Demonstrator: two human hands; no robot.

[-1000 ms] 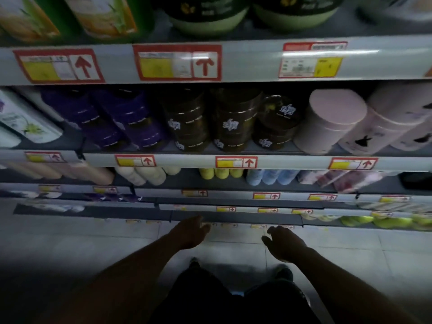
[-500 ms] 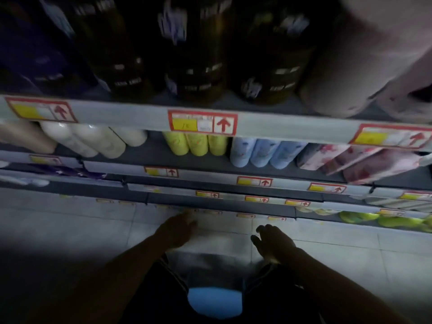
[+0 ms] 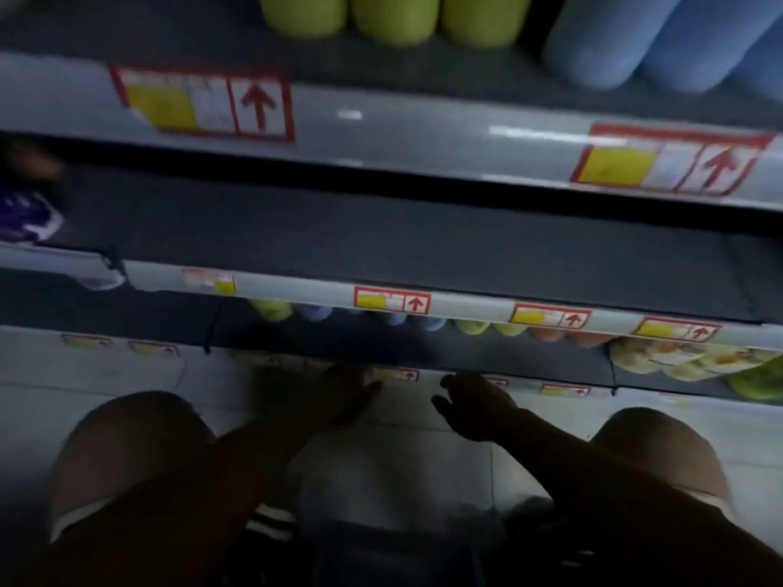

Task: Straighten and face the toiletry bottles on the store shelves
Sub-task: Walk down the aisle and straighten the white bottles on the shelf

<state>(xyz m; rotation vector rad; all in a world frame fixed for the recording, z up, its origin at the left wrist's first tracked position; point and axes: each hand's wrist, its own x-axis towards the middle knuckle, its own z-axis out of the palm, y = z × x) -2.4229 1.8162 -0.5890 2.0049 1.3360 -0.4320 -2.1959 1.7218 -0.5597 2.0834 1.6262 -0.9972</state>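
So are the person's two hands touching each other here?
Apart. The head view shows pale floor and a shelf-edge strip between the left hand and the right hand; neither holds anything.

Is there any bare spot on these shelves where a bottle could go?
The dark middle shelf looks bare from the purple pack at its left end rightward. Crowded: the yellow-green bottles and blue bottles above, and the row of caps below. Both hands, left hand and right hand, hold nothing.
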